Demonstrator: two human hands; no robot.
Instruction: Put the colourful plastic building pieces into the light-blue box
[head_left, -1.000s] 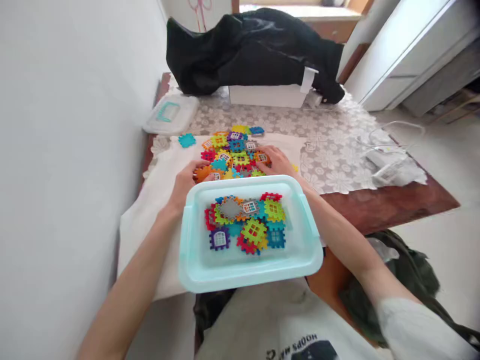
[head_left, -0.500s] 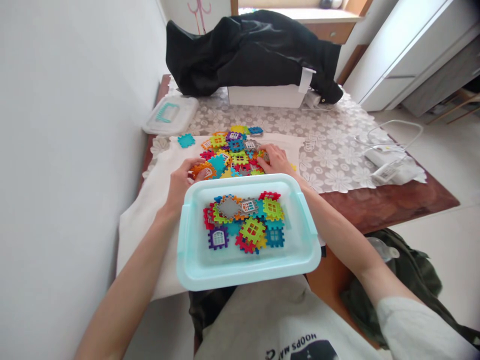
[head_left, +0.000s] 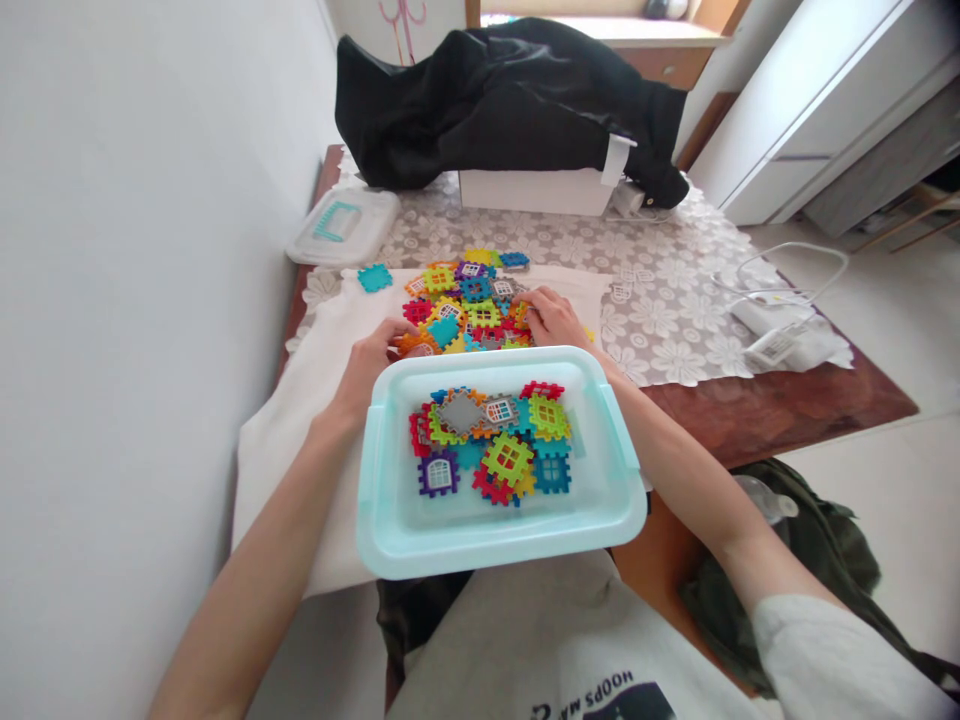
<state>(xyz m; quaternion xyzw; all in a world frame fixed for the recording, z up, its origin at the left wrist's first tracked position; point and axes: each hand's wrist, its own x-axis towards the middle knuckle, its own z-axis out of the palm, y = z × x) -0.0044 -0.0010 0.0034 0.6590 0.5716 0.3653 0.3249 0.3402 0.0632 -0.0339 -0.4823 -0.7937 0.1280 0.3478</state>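
A pile of colourful plastic interlocking building tiles (head_left: 480, 315), several with window frames, lies beyond the tub. My left hand (head_left: 373, 355) is at its near left side, fingers and thumb closed around an orange tile (head_left: 418, 344). At the right side of the pile, my right hand (head_left: 556, 318) has its fingers curled in against an orange tile (head_left: 522, 315); its grip is partly hidden. In front of the pile is a pale turquoise plastic tub (head_left: 600, 500) between my forearms. Inside it are several more tiles, among them a lime-green window tile (head_left: 508, 458) and a purple one (head_left: 438, 474).
A single turquoise tile (head_left: 375, 278) lies left of the pile on white cloth (head_left: 300, 460). A translucent lid (head_left: 360, 228) rests by the wall. Black fabric (head_left: 510, 110) covers a white box (head_left: 532, 192) at the back. A white device with a cable (head_left: 780, 325) sits at right.
My left hand has lowered slightly with the orange tile, showing more of the yellow tile behind it. My right hand has shifted slightly at the pile's edge. The tub's tiles are unchanged.
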